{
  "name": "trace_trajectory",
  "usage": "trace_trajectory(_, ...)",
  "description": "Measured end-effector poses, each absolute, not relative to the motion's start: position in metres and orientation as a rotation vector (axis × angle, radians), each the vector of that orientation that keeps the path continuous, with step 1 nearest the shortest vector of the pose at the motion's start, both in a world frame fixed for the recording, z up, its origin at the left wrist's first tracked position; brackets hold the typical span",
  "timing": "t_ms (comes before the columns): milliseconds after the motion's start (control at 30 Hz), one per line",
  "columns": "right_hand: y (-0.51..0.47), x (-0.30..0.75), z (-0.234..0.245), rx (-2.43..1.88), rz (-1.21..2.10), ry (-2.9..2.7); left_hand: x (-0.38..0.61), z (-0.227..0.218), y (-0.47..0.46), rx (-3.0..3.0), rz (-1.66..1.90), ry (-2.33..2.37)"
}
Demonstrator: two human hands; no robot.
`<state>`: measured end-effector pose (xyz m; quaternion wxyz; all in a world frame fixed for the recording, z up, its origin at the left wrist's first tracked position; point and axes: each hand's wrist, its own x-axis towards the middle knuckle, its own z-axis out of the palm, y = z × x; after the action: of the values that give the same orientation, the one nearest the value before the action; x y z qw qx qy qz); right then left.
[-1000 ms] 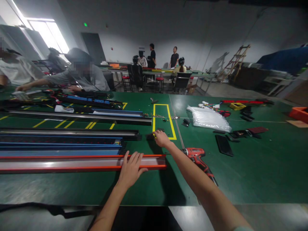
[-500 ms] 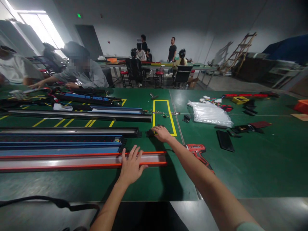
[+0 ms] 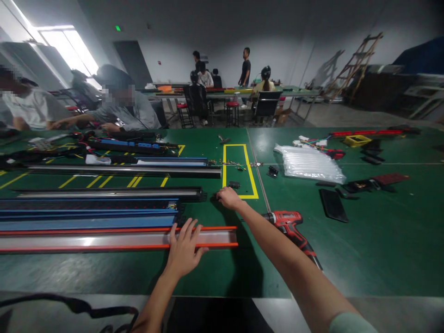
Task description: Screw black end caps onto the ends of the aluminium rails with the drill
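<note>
My left hand lies with spread fingers across the orange-edged metal channel, near its right end. My right hand is reached forward over the table, fingers curled and pinched round a small black part, mostly hidden by the fingertips. Another small black piece lies just beyond that hand, inside the yellow taped rectangle. Blue channels and a black rail lie behind the orange-edged channel. A red and black cordless drill rests on the table beside my right forearm.
The green table also bears clear-wrapped tubes, a black flat slab, a yellow tray and scattered screws. At the far left sit co-workers. More people are at a table behind.
My right hand has drawn slightly back and its fingers have curled in, uncovering a black piece in the taped rectangle. My left hand stays on the orange-edged channel. The view has shifted slightly.
</note>
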<state>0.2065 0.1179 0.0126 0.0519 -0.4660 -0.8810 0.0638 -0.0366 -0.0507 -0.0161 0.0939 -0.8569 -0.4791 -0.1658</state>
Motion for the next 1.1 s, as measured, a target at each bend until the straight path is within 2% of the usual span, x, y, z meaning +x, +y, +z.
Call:
trace_trajectory(200, 0.093, 0.225, 0.017, -1.330, 0.221, -2.594, -0.036, -0.018, -0.050, -2.529, -0.478, -1.424)
trace_trajectory(533, 0.002, 0.268, 0.022, -1.112, 0.512, -1.905, -0.038, -0.023, -0.047, -2.562, -0.531, -1.400)
trace_trajectory(733, -0.056, 0.281, 0.024, -1.171, 0.572, -1.554, -0.038, -0.022, -0.048, -2.563, -0.552, -1.416)
trace_trajectory(1100, -0.113, 0.294, 0.007, -1.295, 0.505, -1.569, -0.036, -0.021, -0.049, -2.549, -0.552, -1.445)
